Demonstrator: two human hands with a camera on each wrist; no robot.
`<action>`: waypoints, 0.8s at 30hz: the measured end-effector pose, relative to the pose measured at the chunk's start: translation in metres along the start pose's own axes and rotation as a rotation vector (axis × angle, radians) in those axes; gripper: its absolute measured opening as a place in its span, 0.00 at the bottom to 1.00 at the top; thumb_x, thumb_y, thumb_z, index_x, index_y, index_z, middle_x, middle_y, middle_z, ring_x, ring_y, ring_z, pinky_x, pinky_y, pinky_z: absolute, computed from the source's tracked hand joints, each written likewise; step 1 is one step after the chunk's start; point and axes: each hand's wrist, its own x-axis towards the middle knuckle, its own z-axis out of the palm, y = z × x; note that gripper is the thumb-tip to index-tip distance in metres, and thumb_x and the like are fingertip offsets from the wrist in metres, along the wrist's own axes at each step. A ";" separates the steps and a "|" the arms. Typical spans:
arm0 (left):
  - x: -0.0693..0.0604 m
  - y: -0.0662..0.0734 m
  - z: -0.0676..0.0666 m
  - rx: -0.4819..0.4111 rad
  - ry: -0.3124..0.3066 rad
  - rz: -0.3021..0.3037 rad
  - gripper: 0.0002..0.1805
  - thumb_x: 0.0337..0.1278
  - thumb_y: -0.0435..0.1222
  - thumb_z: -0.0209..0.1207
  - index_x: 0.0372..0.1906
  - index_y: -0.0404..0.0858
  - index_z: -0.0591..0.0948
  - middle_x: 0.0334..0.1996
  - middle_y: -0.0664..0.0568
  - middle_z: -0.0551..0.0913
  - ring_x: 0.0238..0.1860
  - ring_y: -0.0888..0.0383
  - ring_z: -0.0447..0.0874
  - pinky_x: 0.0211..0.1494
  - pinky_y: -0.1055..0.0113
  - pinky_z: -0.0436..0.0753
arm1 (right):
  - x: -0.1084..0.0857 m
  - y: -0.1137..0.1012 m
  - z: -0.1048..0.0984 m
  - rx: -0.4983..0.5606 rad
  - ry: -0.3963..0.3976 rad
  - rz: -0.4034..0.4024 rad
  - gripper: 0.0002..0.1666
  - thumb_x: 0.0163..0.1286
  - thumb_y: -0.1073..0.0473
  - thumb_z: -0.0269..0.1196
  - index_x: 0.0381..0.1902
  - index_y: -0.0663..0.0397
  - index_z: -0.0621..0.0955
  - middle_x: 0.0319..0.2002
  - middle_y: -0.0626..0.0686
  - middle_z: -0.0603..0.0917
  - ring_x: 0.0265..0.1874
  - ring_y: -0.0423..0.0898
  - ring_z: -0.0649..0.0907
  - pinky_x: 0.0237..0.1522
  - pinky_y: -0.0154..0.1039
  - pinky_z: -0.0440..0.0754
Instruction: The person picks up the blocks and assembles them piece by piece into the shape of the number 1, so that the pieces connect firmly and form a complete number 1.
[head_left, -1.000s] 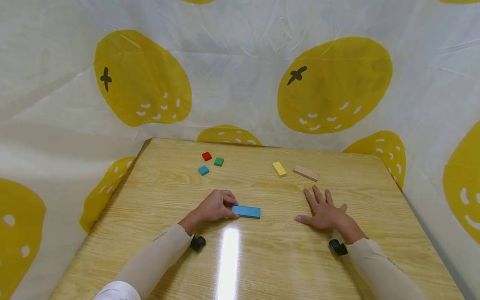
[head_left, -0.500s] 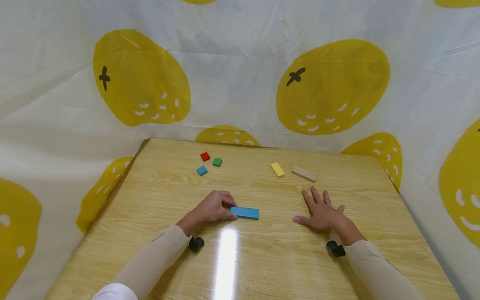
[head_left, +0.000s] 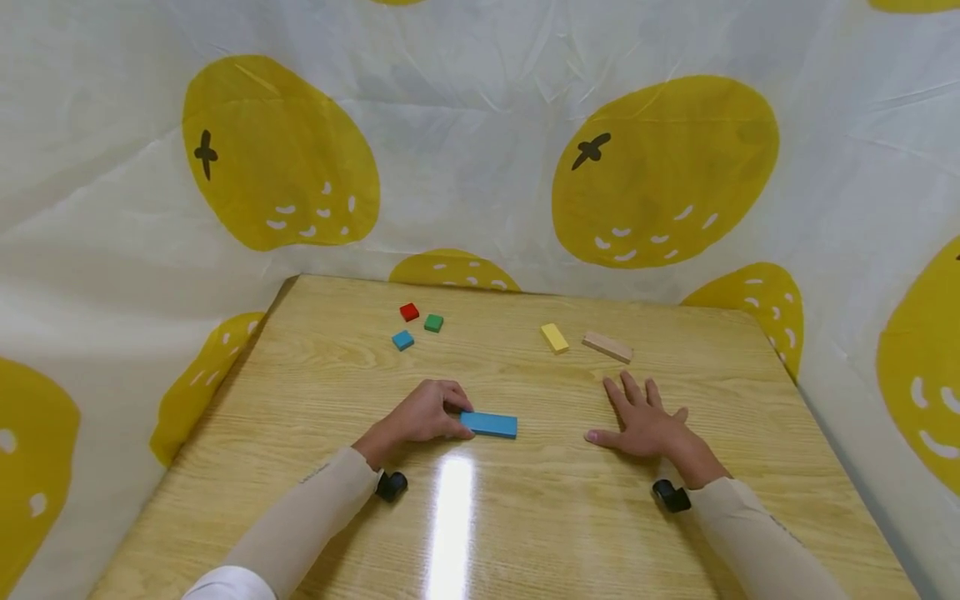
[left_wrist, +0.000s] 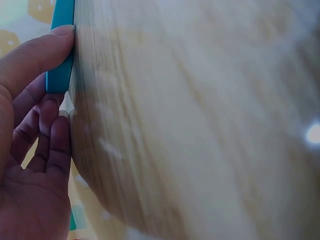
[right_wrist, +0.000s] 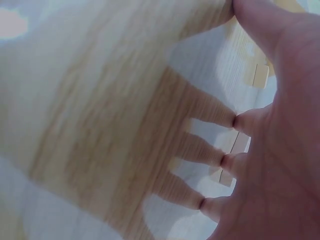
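A long flat blue block (head_left: 492, 425) lies on the wooden table, in front of me. My left hand (head_left: 426, 413) pinches its left end between thumb and fingers. The left wrist view shows the thumb (left_wrist: 59, 46) pressed on the side of the same blue block, whose far part is cut off by the frame. To the right, apart from the block, my right hand (head_left: 647, 423) rests with its fingers spread, holding nothing. Its fingertips touch the table in the right wrist view. Just beyond them lies a plain wooden block (head_left: 607, 347).
A yellow block (head_left: 555, 337) lies left of the plain wooden one. Farther left are a small red block (head_left: 408, 312), a green block (head_left: 433, 322) and a small blue block (head_left: 402, 340). Behind the table (head_left: 337, 375) hangs a white cloth (head_left: 465, 167) with yellow fruit prints.
The whole head view has shifted slightly. Both hands and the blocks keep their places on the table, and the left hand keeps its pinch on the long blue block.
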 end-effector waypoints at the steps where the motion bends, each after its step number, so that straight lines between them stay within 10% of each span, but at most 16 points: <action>1: 0.000 0.000 -0.001 0.001 0.000 -0.003 0.15 0.52 0.42 0.78 0.46 0.44 0.92 0.45 0.59 0.87 0.49 0.61 0.84 0.57 0.64 0.82 | 0.000 -0.001 0.000 0.003 0.002 -0.001 0.66 0.66 0.21 0.59 0.86 0.51 0.48 0.84 0.69 0.40 0.79 0.81 0.40 0.55 0.95 0.38; 24: 0.001 -0.002 0.000 -0.013 -0.010 -0.005 0.15 0.52 0.43 0.79 0.45 0.45 0.93 0.43 0.60 0.87 0.47 0.62 0.83 0.55 0.67 0.82 | 0.001 0.001 0.000 -0.009 0.009 0.001 0.67 0.65 0.20 0.60 0.85 0.52 0.50 0.83 0.69 0.43 0.79 0.81 0.43 0.55 0.95 0.41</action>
